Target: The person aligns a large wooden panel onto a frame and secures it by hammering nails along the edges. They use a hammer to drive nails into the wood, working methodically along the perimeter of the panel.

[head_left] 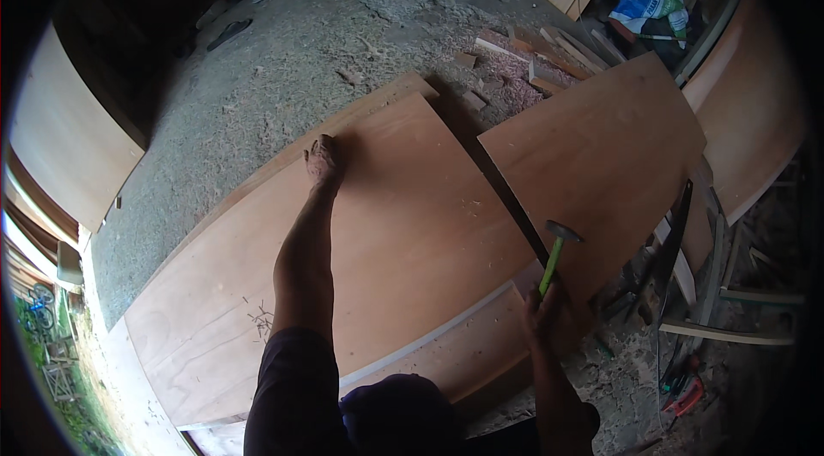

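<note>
A large plywood sheet point(412, 190) lies in front of me over a wooden frame, whose pale edge strip point(378, 100) shows along the far side. My left hand point(321, 161) reaches across to that far edge, fingers bent and closed at the sheet's border; anything small inside them is hidden. At the near right, my right hand point(541, 310) is wrapped round the green handle of a hammer point(558, 243), its metal head raised above the gap beside a second plywood piece point(601, 138). A small heap of nails point(260, 317) rests on the sheet near my left forearm.
Wood offcuts point(549, 69) and sawdust litter the rough floor beyond. A handsaw point(674, 233) and a red-handled tool point(684, 396) are at the right. Plywood panels point(69, 130) stand at the left, and a blue-white sack point(654, 3) sits at the far right.
</note>
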Demonstrator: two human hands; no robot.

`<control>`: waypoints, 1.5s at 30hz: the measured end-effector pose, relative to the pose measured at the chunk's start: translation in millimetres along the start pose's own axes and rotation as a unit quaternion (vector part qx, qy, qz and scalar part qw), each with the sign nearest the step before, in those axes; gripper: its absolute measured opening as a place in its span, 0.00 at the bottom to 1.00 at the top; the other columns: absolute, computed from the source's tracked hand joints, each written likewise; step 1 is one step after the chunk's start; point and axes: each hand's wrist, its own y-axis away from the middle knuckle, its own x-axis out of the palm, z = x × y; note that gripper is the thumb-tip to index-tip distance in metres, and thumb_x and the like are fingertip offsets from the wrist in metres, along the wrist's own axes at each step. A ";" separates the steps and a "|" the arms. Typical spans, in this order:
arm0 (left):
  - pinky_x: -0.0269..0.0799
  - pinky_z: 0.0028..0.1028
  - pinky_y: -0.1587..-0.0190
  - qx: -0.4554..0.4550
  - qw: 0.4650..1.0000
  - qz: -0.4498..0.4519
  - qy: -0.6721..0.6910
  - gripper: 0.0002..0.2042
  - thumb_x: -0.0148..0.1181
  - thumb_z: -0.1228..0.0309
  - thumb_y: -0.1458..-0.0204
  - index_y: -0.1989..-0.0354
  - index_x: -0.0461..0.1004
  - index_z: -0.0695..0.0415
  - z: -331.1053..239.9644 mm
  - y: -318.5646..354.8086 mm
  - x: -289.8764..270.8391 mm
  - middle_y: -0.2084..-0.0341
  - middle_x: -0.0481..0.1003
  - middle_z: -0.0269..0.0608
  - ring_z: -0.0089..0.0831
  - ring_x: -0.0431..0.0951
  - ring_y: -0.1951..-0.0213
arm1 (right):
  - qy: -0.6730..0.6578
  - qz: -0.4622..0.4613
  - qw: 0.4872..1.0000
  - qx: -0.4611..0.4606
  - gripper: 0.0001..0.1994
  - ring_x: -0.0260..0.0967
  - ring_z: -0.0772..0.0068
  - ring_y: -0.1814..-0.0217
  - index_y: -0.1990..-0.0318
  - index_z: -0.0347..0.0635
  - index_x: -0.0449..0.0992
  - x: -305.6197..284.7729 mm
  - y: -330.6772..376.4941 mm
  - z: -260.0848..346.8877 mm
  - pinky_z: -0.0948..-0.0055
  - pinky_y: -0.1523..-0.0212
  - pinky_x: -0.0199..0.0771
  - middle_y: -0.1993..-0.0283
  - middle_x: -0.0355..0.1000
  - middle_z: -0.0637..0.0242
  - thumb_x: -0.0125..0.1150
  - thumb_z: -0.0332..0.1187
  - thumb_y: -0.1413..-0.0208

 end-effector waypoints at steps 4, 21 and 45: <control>0.61 0.44 0.43 0.015 0.999 -0.011 0.031 0.07 0.49 0.69 0.41 0.57 0.70 0.54 -9.2 1.2 8.4 0.61 0.77 0.45 0.43 0.75 0.53 | 0.032 -0.007 0.999 -0.005 0.27 0.63 0.36 0.39 0.37 0.30 0.62 -10.5 -3.3 2.4 0.50 0.37 0.61 0.42 0.65 0.38 0.52 0.42 0.36; 0.52 0.55 0.33 0.011 0.998 0.061 0.003 0.18 0.52 0.70 0.48 0.47 0.68 0.53 -44.3 -28.4 36.0 0.50 0.74 0.42 0.43 0.71 0.42 | 0.024 -0.072 0.996 -0.037 0.16 0.66 0.49 0.56 0.57 0.36 0.68 -22.9 -21.6 48.8 0.53 0.55 0.66 0.61 0.66 0.52 0.54 0.43 0.35; 0.65 0.48 0.49 0.034 0.999 0.033 -0.018 0.10 0.51 0.66 0.44 0.54 0.68 0.50 -58.2 -30.4 34.7 0.57 0.74 0.42 0.46 0.74 0.51 | -0.516 -0.032 0.721 0.461 0.14 0.52 0.84 0.85 0.48 0.53 0.65 -32.8 59.5 174.1 0.80 0.88 0.57 0.76 0.57 0.77 0.52 0.48 0.32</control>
